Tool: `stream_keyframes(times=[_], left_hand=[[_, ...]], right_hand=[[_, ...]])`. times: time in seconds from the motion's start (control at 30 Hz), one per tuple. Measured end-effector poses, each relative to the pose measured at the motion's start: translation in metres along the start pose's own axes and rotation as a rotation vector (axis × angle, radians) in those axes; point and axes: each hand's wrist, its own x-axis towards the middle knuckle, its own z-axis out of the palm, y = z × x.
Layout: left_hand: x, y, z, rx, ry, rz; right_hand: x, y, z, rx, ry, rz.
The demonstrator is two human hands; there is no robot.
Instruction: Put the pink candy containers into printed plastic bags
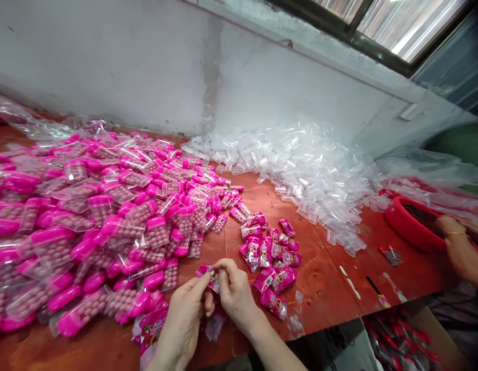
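My left hand (184, 314) and my right hand (234, 291) meet near the table's front edge, both pinching one small pink printed packet (208, 272) between thumbs and fingers. A clear plastic sleeve (214, 324) hangs below the hands. To the right of them lies a small heap of pink printed packets (269, 257). To the left spreads a big pile of pink-capped candy cases in clear bags (92, 226).
A mound of clear plastic caps or sleeves (300, 165) lies against the wall. At the far right another person's hand (455, 242) rests by a red bowl (409, 221). The wooden table (331, 288) ends near the bottom; pink printed sheets (149, 330) lie by my left wrist.
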Motion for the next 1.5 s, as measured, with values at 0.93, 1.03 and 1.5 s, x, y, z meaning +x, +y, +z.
stream_keyframes(times=[0.93,1.03,1.5], left_hand=[[-0.020,0.016,-0.017,-0.484,0.062,-0.039],[-0.024,0.015,-0.015,-0.488,0.032,-0.069],[-0.041,-0.001,-0.013,-0.145,-0.138,0.020]], right_hand=[[-0.028,-0.042,-0.017,0.626,-0.014,0.437],[-0.044,-0.044,-0.005,0.707,-0.002,0.459],[-0.062,-0.041,-0.002,0.806,-0.097,0.444]])
